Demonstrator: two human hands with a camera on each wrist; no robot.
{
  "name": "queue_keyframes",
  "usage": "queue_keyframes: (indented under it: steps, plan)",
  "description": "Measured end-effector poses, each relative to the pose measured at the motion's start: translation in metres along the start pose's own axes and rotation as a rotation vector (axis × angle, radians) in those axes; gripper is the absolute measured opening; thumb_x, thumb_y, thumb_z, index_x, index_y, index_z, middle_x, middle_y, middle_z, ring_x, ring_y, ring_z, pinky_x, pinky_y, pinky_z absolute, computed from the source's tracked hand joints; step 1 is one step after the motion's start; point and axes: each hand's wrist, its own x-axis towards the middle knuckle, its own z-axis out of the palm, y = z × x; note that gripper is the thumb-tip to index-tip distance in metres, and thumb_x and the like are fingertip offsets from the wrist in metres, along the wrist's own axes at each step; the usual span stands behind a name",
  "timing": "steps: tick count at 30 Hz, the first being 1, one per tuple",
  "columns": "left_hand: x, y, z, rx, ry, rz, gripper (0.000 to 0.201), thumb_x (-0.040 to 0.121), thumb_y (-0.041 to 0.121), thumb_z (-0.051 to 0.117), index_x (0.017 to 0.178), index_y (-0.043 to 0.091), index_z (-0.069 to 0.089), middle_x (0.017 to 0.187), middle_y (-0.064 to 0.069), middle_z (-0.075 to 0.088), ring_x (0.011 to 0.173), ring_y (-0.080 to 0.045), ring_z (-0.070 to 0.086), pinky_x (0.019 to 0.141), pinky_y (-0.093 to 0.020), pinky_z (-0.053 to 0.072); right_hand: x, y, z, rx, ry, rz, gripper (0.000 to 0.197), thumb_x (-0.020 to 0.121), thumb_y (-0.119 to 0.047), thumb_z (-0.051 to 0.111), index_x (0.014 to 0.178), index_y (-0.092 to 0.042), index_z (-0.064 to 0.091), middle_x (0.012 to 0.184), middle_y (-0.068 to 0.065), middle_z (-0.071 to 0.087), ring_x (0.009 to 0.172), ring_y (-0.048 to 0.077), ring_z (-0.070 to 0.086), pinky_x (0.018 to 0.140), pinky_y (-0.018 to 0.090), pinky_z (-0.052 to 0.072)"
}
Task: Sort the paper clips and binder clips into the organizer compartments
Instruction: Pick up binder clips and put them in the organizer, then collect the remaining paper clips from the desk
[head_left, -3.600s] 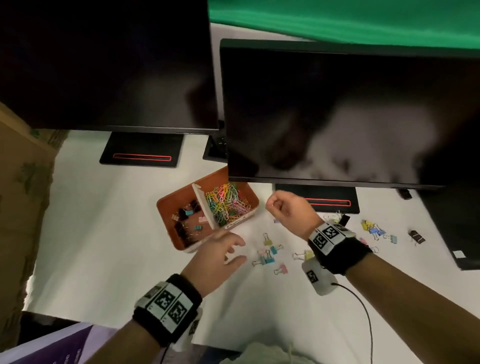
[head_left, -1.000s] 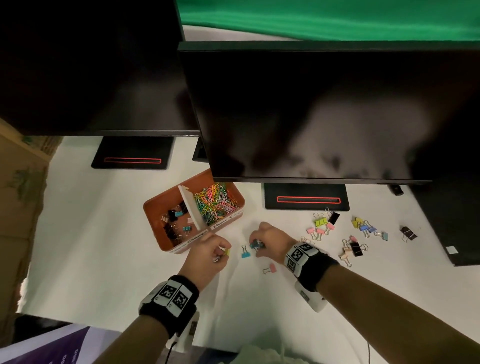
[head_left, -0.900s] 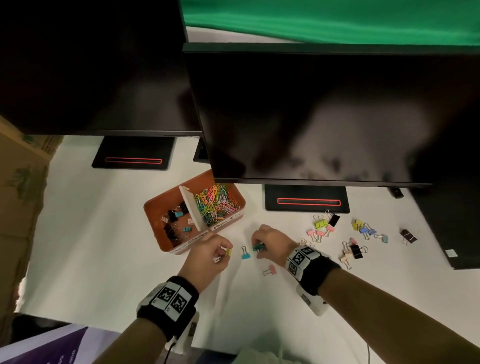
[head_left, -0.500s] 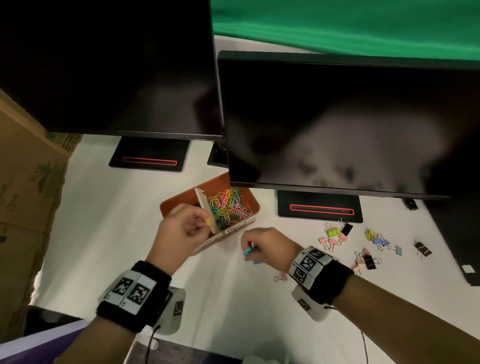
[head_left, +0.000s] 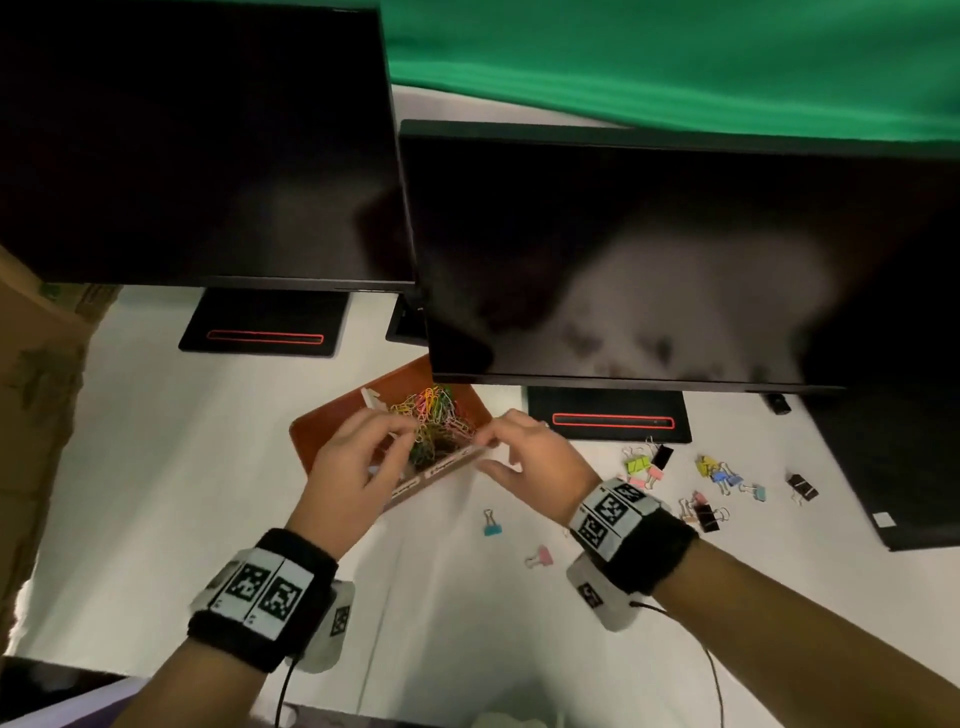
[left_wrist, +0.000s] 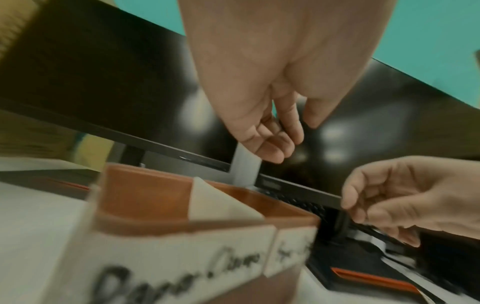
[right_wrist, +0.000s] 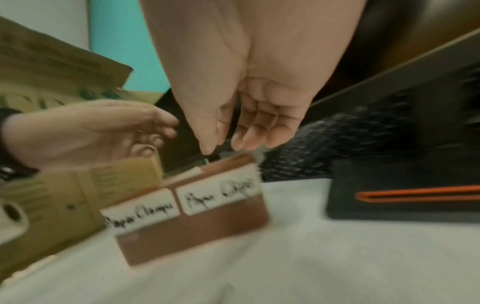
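The orange-brown organizer (head_left: 317, 434) (left_wrist: 145, 195) (right_wrist: 197, 234) stands under the right monitor's edge, with a white divider (head_left: 372, 399). Its right compartment holds several coloured paper clips (head_left: 439, 418). My left hand (head_left: 387, 444) (left_wrist: 283, 142) hovers over the left compartment with relaxed fingers, holding nothing. At the organizer's front right rim my right hand (head_left: 491, 447) (right_wrist: 221, 150) brings thumb and fingertips together. A small teal bit shows under the thumb, which I take for a binder clip. Loose binder clips lie on the table: teal (head_left: 491, 528), pink (head_left: 540, 557), and a cluster (head_left: 644, 462) further right.
Two dark monitors hang low over the white table (head_left: 156, 467); their black stands (head_left: 262, 322) (head_left: 608, 415) sit behind the organizer. A cardboard box (head_left: 36, 395) borders the left. More binder clips (head_left: 719, 474) and a black one (head_left: 801, 486) lie right. A keyboard (right_wrist: 337, 139) is behind.
My left hand has let go of its yellow clip over the left compartment and spread its fingers. My right hand has risen from the table to the organizer's front right rim.
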Motion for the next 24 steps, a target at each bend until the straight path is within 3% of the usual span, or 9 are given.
queue_keyframes:
  steps: [3, 5, 10, 17, 21, 24]
  plan:
    - [-0.001, 0.006, 0.037, 0.044, -0.189, 0.072, 0.021, 0.089, 0.022, 0.057, 0.108, 0.027, 0.06, 0.105, 0.015, 0.052, 0.095, 0.002, 0.053, 0.079, -0.009, 0.043, -0.035, 0.054, -0.013, -0.163, -0.128, 0.174, 0.029, 0.088, -0.03, 0.06, 0.117, -0.028, 0.056, 0.112, -0.003, 0.056, 0.09, 0.006, 0.047, 0.085, 0.027, 0.048]
    - [-0.003, 0.002, 0.066, 0.086, -0.334, 0.074, 0.026, 0.087, 0.024, 0.061, 0.112, 0.029, 0.058, 0.11, 0.013, 0.049, 0.097, 0.0, 0.051, 0.084, -0.015, 0.045, -0.056, 0.08, -0.013, -0.244, -0.241, 0.248, 0.035, 0.086, -0.029, 0.062, 0.12, -0.03, 0.055, 0.116, -0.005, 0.057, 0.101, 0.012, 0.051, 0.093, 0.031, 0.047]
    - [-0.016, -0.016, 0.128, 0.262, -0.602, -0.063, 0.034, 0.084, 0.021, 0.06, 0.118, 0.026, 0.055, 0.118, 0.006, 0.04, 0.105, -0.012, 0.045, 0.099, -0.025, 0.042, -0.076, 0.106, 0.0, -0.363, -0.29, 0.233, 0.036, 0.084, -0.034, 0.062, 0.12, -0.029, 0.06, 0.118, -0.003, 0.061, 0.108, 0.02, 0.052, 0.097, 0.04, 0.043]
    - [-0.017, -0.029, 0.146, 0.27, -0.542, -0.113, 0.009, 0.082, 0.005, 0.06, 0.087, 0.011, 0.064, 0.1, 0.002, 0.046, 0.085, -0.016, 0.056, 0.091, -0.03, 0.048, -0.063, 0.106, 0.005, -0.422, -0.364, 0.23, 0.033, 0.088, -0.036, 0.056, 0.12, -0.026, 0.058, 0.116, -0.001, 0.062, 0.11, 0.023, 0.048, 0.096, 0.04, 0.035]
    - [-0.011, -0.028, 0.141, 0.228, -0.567, -0.149, 0.014, 0.077, 0.004, 0.064, 0.079, 0.017, 0.062, 0.099, 0.003, 0.043, 0.076, -0.013, 0.057, 0.084, -0.022, 0.05, -0.06, 0.103, 0.001, -0.376, -0.391, 0.206, 0.024, 0.087, -0.032, 0.058, 0.109, -0.025, 0.064, 0.111, 0.0, 0.062, 0.107, 0.021, 0.048, 0.091, 0.035, 0.034]
    - [-0.009, -0.021, 0.138, 0.161, -0.568, -0.115, 0.022, 0.073, 0.0, 0.064, 0.075, 0.021, 0.058, 0.094, 0.001, 0.048, 0.069, -0.013, 0.055, 0.075, -0.021, 0.049, -0.062, 0.102, -0.007, -0.204, -0.377, 0.182, 0.014, 0.087, -0.024, 0.062, 0.098, -0.019, 0.068, 0.108, 0.002, 0.06, 0.093, 0.017, 0.052, 0.083, 0.026, 0.04]
